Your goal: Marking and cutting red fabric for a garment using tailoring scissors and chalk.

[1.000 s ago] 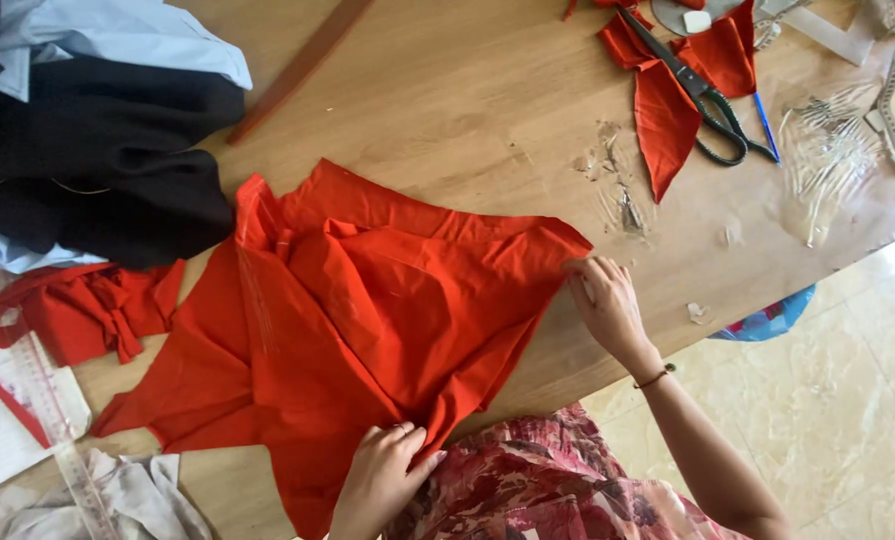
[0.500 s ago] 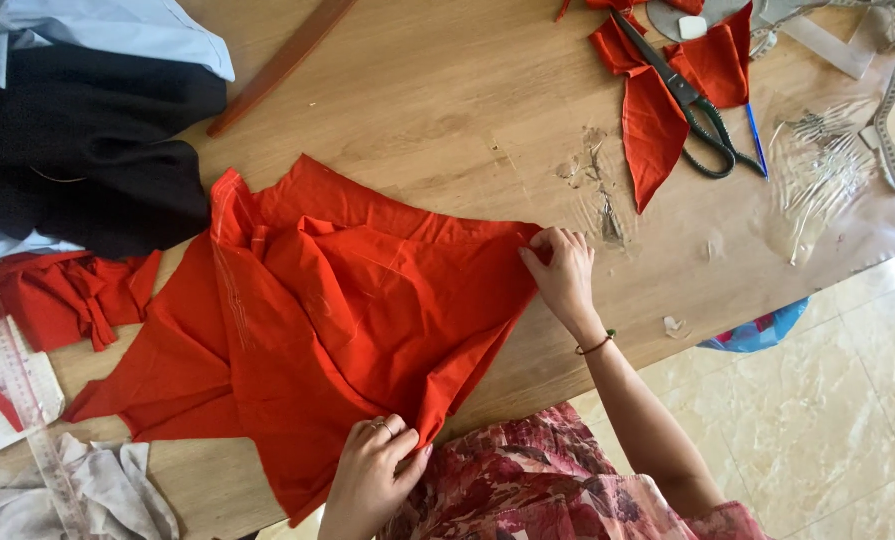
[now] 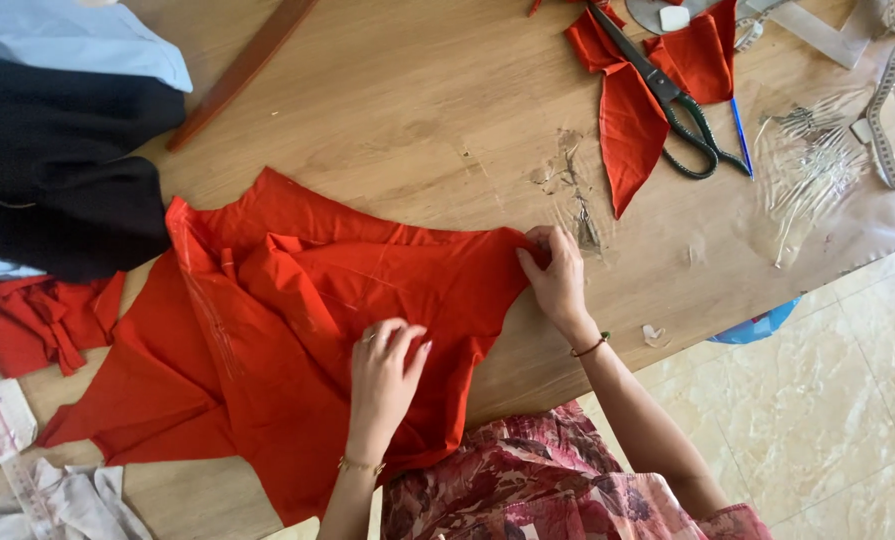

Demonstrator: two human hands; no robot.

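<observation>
A large piece of red fabric lies spread and partly folded on the wooden table. My left hand rests on top of the cloth near its middle, fingers curled down onto it. My right hand pinches the cloth's right corner near the table's front edge.
Red fabric scraps lie at the back right under black-handled scissors, beside a blue pen, clear plastic and a measuring tape. Black cloth, light blue cloth and bunched red cloth lie left.
My left hand has moved up from the cloth's front edge onto its middle. My right hand still holds the right corner; the cloth looks flatter and more spread.
</observation>
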